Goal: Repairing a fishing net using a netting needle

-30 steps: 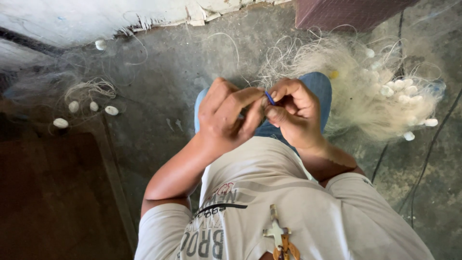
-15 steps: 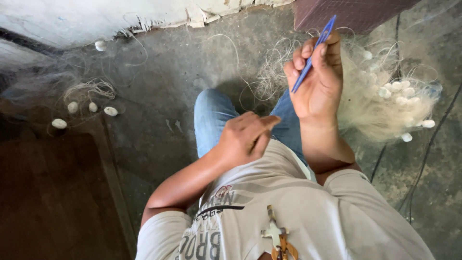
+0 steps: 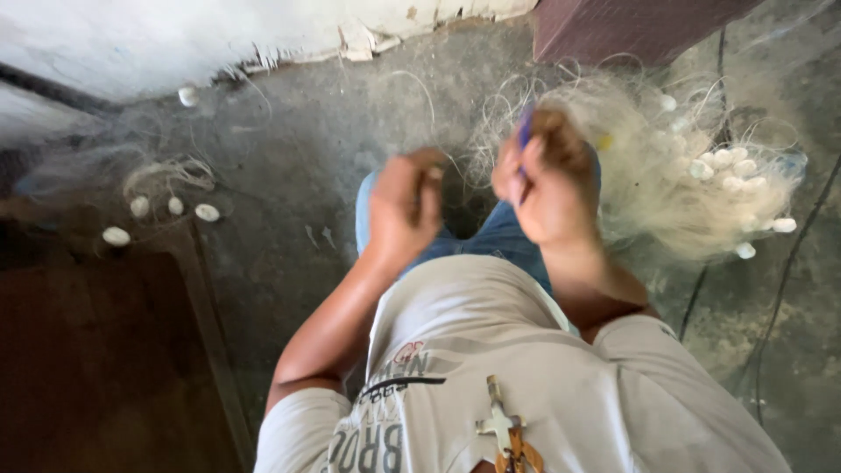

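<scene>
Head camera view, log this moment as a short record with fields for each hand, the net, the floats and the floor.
left hand: raised over the lap, fingers curled, blurred; grip cannot be told
right hand: closed on a blue netting needle
fishing net: pale tangled heap on the floor beside the right hand
white floats: clustered in the net; a few more lie apart on the other side
floor: grey concrete, meets a white wall

We see no packages, signs or screens anywhere on the floor or along the wall. The 1 printed thing is the chest print on the pale T-shirt [image 3: 455,350] at the bottom of the frame: blocky dark grey letters seen upside down, a small reddish mark above them, and a thin black stripe running across between the 2.
</scene>
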